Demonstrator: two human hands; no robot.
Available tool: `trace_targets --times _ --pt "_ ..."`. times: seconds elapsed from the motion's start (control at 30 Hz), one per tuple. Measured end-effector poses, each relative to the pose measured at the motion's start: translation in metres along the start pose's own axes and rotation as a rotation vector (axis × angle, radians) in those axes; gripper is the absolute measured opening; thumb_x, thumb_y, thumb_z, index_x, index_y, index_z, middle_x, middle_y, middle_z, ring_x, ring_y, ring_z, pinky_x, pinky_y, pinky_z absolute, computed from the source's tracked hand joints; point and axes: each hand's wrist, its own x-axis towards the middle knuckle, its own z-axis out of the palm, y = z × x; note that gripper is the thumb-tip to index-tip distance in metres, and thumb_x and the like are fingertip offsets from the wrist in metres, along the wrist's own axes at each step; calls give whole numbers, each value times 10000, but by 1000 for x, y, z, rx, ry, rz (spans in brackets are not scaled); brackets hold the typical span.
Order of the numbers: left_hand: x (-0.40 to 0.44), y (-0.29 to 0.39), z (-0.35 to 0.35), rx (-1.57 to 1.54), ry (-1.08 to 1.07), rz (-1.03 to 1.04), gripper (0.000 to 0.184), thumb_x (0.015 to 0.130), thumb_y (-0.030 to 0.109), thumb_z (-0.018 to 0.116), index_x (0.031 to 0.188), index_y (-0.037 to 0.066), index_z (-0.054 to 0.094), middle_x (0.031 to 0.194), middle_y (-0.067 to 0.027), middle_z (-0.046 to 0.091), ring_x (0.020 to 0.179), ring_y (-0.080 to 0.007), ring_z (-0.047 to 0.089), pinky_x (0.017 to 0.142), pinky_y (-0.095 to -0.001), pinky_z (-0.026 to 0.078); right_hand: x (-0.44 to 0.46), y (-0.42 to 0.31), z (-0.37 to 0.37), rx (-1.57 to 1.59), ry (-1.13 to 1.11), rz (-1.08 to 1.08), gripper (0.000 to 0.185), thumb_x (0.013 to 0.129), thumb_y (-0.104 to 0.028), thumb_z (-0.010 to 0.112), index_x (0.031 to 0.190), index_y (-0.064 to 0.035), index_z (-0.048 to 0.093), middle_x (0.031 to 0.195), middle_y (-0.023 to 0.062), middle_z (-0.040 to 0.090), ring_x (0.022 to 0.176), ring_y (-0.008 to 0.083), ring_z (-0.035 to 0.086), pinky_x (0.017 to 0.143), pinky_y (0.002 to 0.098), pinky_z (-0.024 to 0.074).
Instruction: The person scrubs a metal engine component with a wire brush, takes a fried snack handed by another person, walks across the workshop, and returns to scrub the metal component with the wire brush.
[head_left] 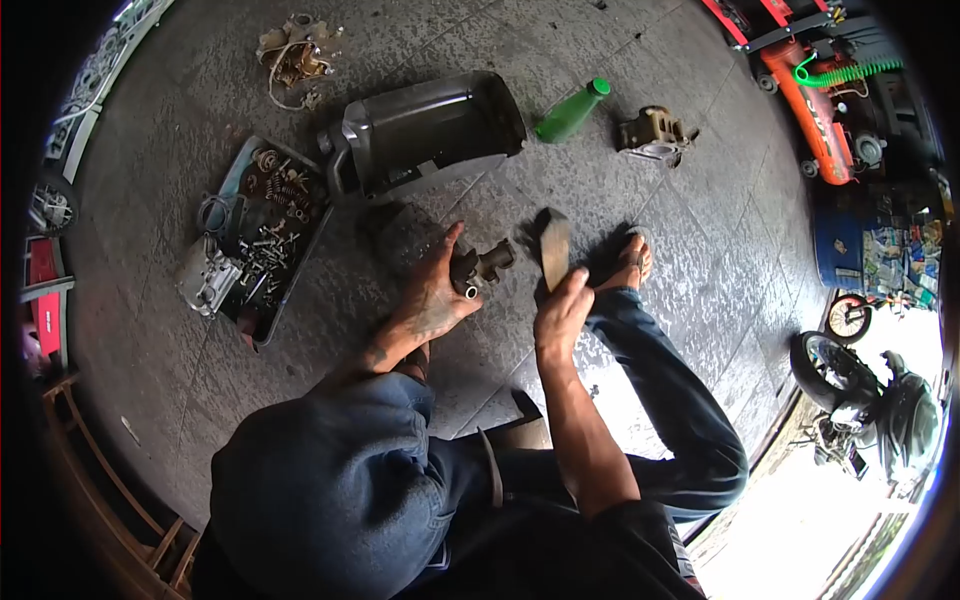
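Observation:
My left hand (437,300) is wrapped round a dark metal engine part (484,268) with a round opening, held low over the floor. To its right, my right hand (563,316) is closed on the handle of a brush-like tool (555,250) with a flat wooden body and a dark edge; its exact kind is hard to tell. The tool and the metal part are apart. Behind my left hand the floor has a dark wet-looking patch (405,235).
Ahead lies a large black bin (425,135). A tray (318,225) of bolts and springs is at left. Beyond are a green bottle (575,112), a metal engine part (655,135) and a brownish assembly (298,60). A motorcycle (870,400) stands at right.

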Motion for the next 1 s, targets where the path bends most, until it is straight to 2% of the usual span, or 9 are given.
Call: trace_targets --times 0.13,0.27,0.3,0.4,0.53,0.6,0.87,0.93,1.0 --pt "-4 18 -11 -237 -121 -113 962 639 78 711 1456 94 204 1372 -247 399 1268 -384 407 1059 -404 336 -17 73 9 -383 1 -430 498 993 -319 299 679 22 482 615 210 484 556 289 474 527 424 353" --pt "-6 -11 -1 -126 -26 11 929 638 81 663 1460 131 231 1418 -208 372 1330 -353 340 1089 -394 282 -22 47 -5 -181 -119 -7 544 983 -388 344 687 24 539 569 192 504 520 306 479 539 433 376" --pt "-5 0 -6 -134 -46 -6 917 641 82 658 1457 121 241 1413 -210 378 1328 -348 343 1085 -385 284 -16 81 11 -443 196 -443 555 983 -427 346 740 38 527 578 179 497 530 293 472 552 427 391" --pt "-7 5 -10 -191 -106 -22 915 642 96 668 1452 102 243 1391 -230 394 1314 -347 362 1072 -373 301 -1 -19 -5 -43 -184 115 504 989 -311 328 708 52 536 778 295 538 812 415 459 752 465 344" --pt "-8 -10 -18 -199 -103 -89 919 637 128 666 1453 110 244 1357 -244 424 1288 -340 399 1047 -362 329 -10 84 -12 -248 -128 -175 527 977 -322 379 655 54 559 538 217 544 475 398 501 565 488 407" --pt "-13 -22 -13 -349 -126 -64 920 641 137 669 1456 120 242 1353 -241 430 1278 -351 410 1043 -369 336 -14 82 -26 -303 -213 135 540 981 -334 364 654 53 552 574 222 544 534 384 508 591 479 392" --pt "-9 2 -27 -174 -172 -62 952 626 120 665 1466 97 219 1368 -252 417 1295 -344 392 1062 -352 312 -8 80 -10 -380 -188 -298 395 979 -258 360 807 5 599 727 222 569 702 387 489 699 457 380" --pt "-11 -11 -23 -433 -236 -234 956 619 108 665 1468 101 225 1340 -245 452 1290 -327 401 1046 -334 321 -2 75 -20 -239 -383 24 376 981 -244 358 827 1 598 757 215 572 755 389 479 749 479 360" --pt "-22 -11 -20 -318 -211 -199 955 622 108 665 1470 105 226 1308 -237 488 1263 -315 435 1029 -327 328 -3 78 -13 -403 18 -302 475 981 -289 350 722 35 582 600 198 544 580 368 505 607 435 398"
